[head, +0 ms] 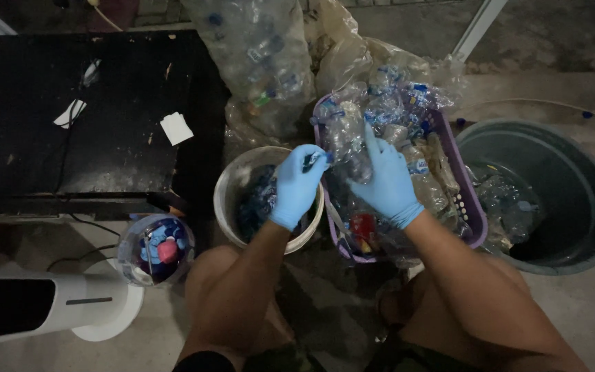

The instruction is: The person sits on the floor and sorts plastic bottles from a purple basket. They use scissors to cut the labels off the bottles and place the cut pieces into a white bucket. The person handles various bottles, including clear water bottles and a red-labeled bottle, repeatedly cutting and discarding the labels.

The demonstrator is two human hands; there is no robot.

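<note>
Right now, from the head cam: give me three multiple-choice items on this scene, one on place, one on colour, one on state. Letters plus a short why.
1. Where is the purple basket relative to the white bucket?
A. To its right
B. To its left
C. Inside it

2. What colour are the gloves on both hands?
A. Black
B. Blue
C. Yellow

3. What is the state of the clear plastic bottle?
A. Lying alone on the floor
B. Standing in the grey bin
C. Held between both hands

Answers:
1. A, the basket full of bottles sits right of the bucket, with the round grey bin further right.
2. B, the left hand and right hand both wear blue gloves.
3. C, the right hand grips its body while the left hand pinches its capped end.
</note>
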